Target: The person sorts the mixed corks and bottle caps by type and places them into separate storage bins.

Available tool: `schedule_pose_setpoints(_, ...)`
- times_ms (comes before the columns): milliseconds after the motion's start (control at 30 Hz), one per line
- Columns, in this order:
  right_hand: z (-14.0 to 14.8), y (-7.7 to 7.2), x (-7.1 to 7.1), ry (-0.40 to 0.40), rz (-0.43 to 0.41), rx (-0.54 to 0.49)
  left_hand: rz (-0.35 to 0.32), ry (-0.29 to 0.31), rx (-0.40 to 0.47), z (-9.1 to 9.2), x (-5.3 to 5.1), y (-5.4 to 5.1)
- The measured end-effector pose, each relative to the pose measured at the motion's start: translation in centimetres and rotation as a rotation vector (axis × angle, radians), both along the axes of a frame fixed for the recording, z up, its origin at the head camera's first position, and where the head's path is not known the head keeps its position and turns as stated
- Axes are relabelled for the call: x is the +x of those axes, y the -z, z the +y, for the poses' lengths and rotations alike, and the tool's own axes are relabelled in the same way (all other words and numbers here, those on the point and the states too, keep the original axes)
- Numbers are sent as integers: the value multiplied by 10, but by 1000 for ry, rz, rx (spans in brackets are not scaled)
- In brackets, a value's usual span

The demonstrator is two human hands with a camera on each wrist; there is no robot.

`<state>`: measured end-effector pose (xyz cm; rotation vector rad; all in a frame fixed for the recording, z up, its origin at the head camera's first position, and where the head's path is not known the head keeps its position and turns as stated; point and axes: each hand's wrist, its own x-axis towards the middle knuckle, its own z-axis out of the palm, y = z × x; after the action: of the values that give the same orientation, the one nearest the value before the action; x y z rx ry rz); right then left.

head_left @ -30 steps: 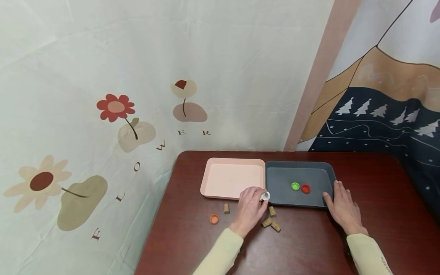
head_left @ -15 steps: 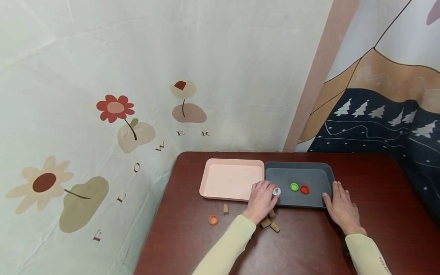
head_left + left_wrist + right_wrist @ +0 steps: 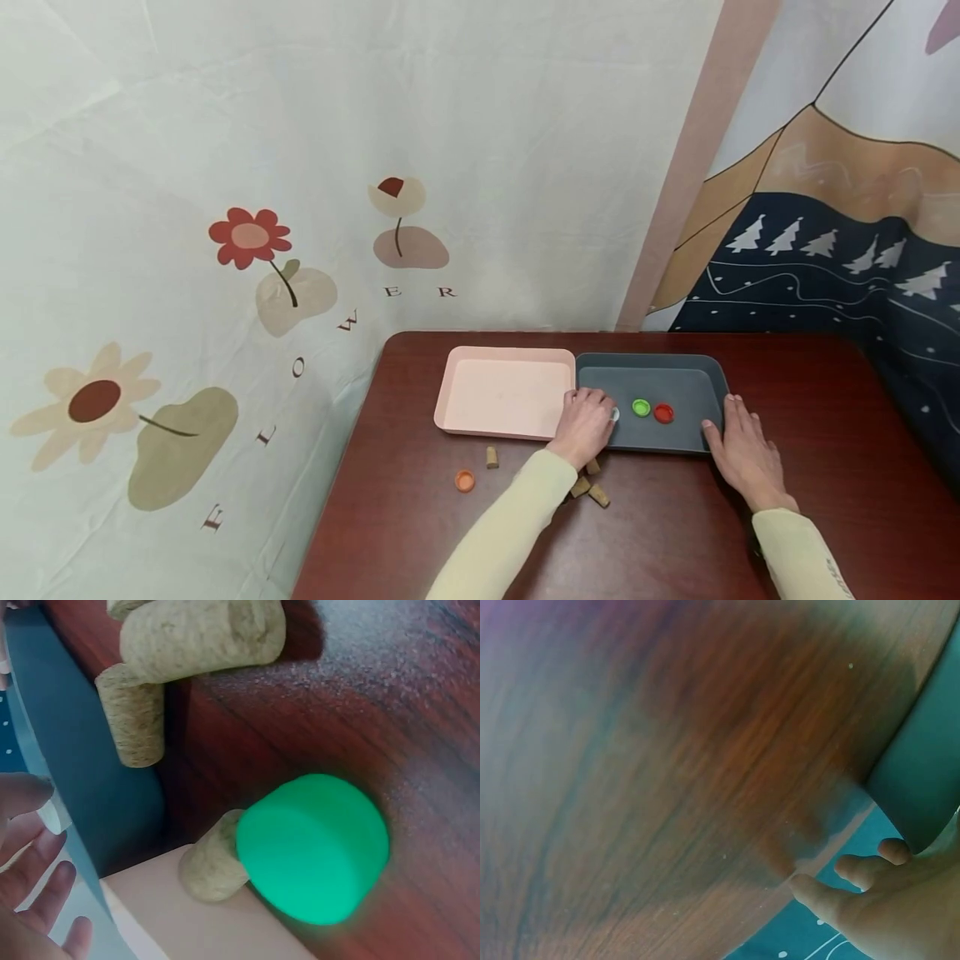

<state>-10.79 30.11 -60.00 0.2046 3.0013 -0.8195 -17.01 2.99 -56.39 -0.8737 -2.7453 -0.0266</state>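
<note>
Mostly hidden: a white cap point(image 3: 616, 414) in the left hand point(image 3: 585, 423)

Only a pale sliver shows from the head, above the dark tray's point(image 3: 682, 383) left end; whether it touches is unclear. The left wrist view reveals it pinched between thumb and finger, plus a green disc point(image 3: 315, 847) unseen from the head. The right hand point(image 3: 750, 454), fingers straight, rests at the tray's right rim.

A red-brown table point(image 3: 660, 542) carries a pink tray point(image 3: 502, 392) left of the left hand's fingers point(image 3: 595, 401) and a slate tray point(image 3: 678, 382) stretching from under them to the right hand's fingers point(image 3: 746, 419). Corks point(image 3: 598, 496) lie on the left fingers' near side; one cork point(image 3: 492, 457) and an orange cap point(image 3: 465, 481) sit farther left.
</note>
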Motion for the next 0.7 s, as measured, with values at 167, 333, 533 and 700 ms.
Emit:
schedule_pose_setpoints(167,0,0,-1,-2,4,2,26,-31,-26,4,-2,8)
schedule_pose_setpoints(333,1,2,0,-5,-3,0,16,-72,-51,8,-1,15)
schedule_pose_setpoints(533,0,3,0,-1,-4,0,-7,-102,-40,6,1,16)
schedule_pose_setpoints(700,1,2,0,-2,0,-2,-35,-100,23,-4,0,8)
